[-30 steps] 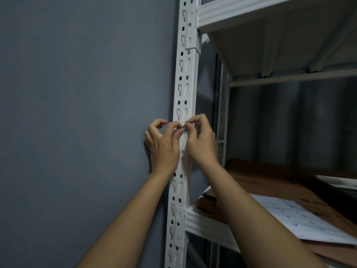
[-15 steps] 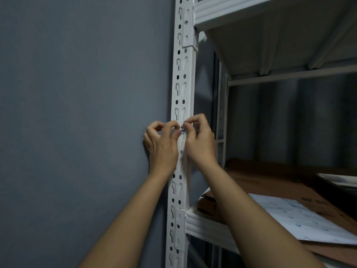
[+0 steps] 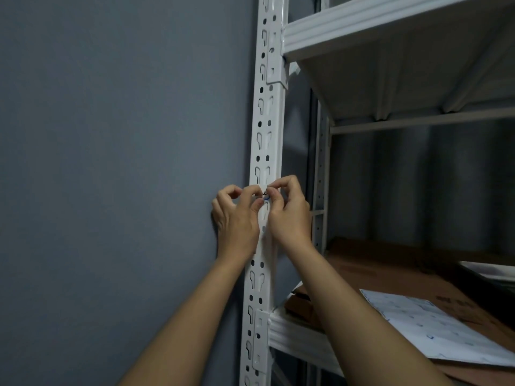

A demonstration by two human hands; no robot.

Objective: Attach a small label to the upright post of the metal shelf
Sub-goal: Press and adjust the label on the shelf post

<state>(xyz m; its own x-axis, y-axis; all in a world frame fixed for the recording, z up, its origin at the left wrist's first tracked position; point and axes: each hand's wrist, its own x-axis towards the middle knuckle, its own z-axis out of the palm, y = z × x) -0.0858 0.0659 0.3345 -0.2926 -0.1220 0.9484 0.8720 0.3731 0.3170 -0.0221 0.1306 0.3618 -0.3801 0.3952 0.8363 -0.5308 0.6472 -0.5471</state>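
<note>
A white perforated upright post of the metal shelf runs from top to bottom of the head view. A small white label with dark and blue marks lies against the post at mid height. My left hand is on the post's left side, thumb and forefinger pinching the label's left edge. My right hand is on the right side, its curled fingers pinching the label's right edge. Most of the label is hidden by my fingertips.
A grey wall stands directly left of the post. A white upper shelf juts out above on the right. The lower shelf carries brown cardboard and a white printed sheet.
Both hands stay at the same spot on the post with the label between them. The view has shifted slightly; a bit more of the label shows between the fingertips.
</note>
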